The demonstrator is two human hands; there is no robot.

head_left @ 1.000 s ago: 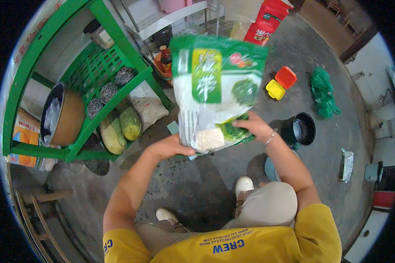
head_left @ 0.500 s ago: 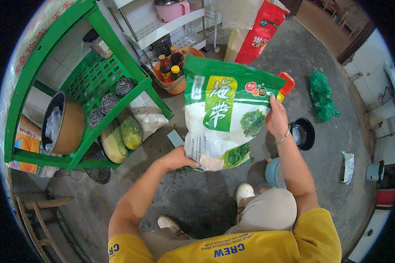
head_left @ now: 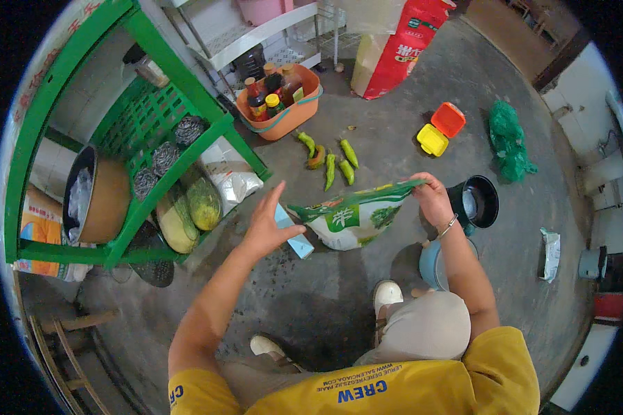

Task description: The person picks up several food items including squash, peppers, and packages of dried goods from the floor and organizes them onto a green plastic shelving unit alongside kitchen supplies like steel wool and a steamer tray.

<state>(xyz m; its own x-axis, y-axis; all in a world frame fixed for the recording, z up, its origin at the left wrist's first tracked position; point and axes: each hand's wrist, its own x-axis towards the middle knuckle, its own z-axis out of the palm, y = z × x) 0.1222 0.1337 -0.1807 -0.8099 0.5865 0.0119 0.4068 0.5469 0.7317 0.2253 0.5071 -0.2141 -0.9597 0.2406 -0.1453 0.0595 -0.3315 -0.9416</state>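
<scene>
My right hand [head_left: 433, 200] grips the upper right corner of a green and white plastic food bag [head_left: 353, 220], printed with leafy green seaweed pictures. The bag now hangs tipped, its front seen at a steep slant. Off the bag's left end, my left hand [head_left: 268, 225] is spread, thumb and fingers apart, holding nothing. Just past its thumb lies a light blue flat box-shaped thing [head_left: 292, 234] on the floor. Several green peppers [head_left: 330, 169] lie on the floor beyond the bag. A light blue basin [head_left: 437, 266] stands below my right wrist, partly hidden by the forearm.
To the left stands a green rack [head_left: 187, 187] with steel wool balls, a pot and gourds. An orange basket [head_left: 294, 119] of bottles sits ahead. Rightward are an open red-yellow box [head_left: 433, 140], a black pot [head_left: 482, 202], a green plastic bag [head_left: 509, 149] and a silver packet [head_left: 549, 256].
My left hand has let go of the bag's lower left corner and opened. The bag has tipped and dropped lower, uncovering the peppers and the red-yellow box.
</scene>
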